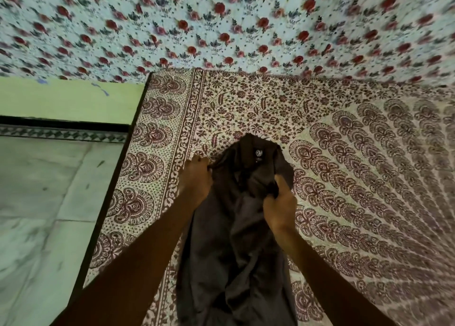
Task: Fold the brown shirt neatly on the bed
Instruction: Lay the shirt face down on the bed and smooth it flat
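Note:
The brown shirt (236,239) lies crumpled lengthwise on the bed (357,178), which is covered with a maroon-and-cream printed sheet. Its collar with a small label points away from me. My left hand (195,180) grips the shirt's left shoulder edge, fingers curled round the cloth. My right hand (279,203) pinches a bunch of fabric near the right shoulder, thumb up. The lower part of the shirt runs down toward me between my forearms, wrinkled and bunched.
A floral cloth with red roses (221,25) hangs along the wall behind the bed. The bed's dark left edge (110,192) borders a pale tiled floor (44,214). Bare printed sheet stretches to the right of the shirt.

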A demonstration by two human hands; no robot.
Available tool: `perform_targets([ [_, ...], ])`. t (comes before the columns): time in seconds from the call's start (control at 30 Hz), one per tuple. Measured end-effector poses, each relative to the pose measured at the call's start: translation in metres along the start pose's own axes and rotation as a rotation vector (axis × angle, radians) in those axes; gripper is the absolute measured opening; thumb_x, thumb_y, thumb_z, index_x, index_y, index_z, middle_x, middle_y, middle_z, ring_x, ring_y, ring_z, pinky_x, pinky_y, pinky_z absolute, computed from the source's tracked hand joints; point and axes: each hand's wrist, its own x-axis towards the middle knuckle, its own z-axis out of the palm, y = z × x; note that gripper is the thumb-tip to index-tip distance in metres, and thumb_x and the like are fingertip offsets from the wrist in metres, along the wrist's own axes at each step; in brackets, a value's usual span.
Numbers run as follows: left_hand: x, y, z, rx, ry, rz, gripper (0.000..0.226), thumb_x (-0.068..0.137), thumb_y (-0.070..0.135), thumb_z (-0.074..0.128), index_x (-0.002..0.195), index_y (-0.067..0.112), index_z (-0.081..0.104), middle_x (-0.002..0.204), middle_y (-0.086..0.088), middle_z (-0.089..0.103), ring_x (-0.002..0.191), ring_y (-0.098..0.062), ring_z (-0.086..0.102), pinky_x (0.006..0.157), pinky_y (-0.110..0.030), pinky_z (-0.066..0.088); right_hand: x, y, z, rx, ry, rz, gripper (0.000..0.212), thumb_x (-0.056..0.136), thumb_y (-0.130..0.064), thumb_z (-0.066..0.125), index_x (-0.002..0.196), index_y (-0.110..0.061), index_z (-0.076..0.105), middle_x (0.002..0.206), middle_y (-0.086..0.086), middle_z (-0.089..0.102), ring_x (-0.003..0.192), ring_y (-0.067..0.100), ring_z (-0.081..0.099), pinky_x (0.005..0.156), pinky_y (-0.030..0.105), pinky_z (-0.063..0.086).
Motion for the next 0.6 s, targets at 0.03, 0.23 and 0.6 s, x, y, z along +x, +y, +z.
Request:
perform_targets([
  [0.03, -0.004, 0.007, -0.006, -0.11, 0.022, -0.034, 0.022, 0.093, 0.024, 0.055, 0.105, 0.007, 0.062, 0.109, -0.015, 0.06, 0.099, -0.034, 0.059, 0.079, -0.038, 0.048, -0.003, -0.003, -0.012, 0.043, 0.017, 0.056, 0.036, 0.091, 0.002, 0.046, 0.123, -0.007, 0.06, 0.113, 0.02, 0.065, 0.104, 0.037, 0.059, 0.084, 0.036, 0.043],
  [0.23, -0.041, 0.049, -0.063, -0.663, -0.078, -0.296, 0.037, 0.1, 0.03, 0.047, 0.121, 0.003, 0.061, 0.118, -0.019, 0.063, 0.11, -0.034, 0.058, 0.091, -0.035, 0.044, -0.026, -0.015, -0.079, 0.058, -0.022, 0.232, 0.039, 0.091, -0.055, 0.055, 0.1, -0.018, 0.064, 0.089, 0.0, 0.062, 0.085, 0.023, 0.058, 0.08, 0.035, 0.045],
  [0.6, -0.166, 0.098, -0.225, -0.974, -0.057, -0.327, 0.01, 0.072, 0.049, 0.072, 0.067, 0.04, 0.073, 0.081, -0.003, 0.072, 0.092, -0.032, 0.069, 0.088, -0.048, 0.053, -0.144, -0.05, -0.213, -0.187, 0.127, 0.096, 0.011, 0.092, -0.022, 0.061, 0.086, -0.015, 0.068, 0.069, 0.001, 0.062, 0.062, 0.02, 0.059, 0.051, 0.023, 0.035],
])
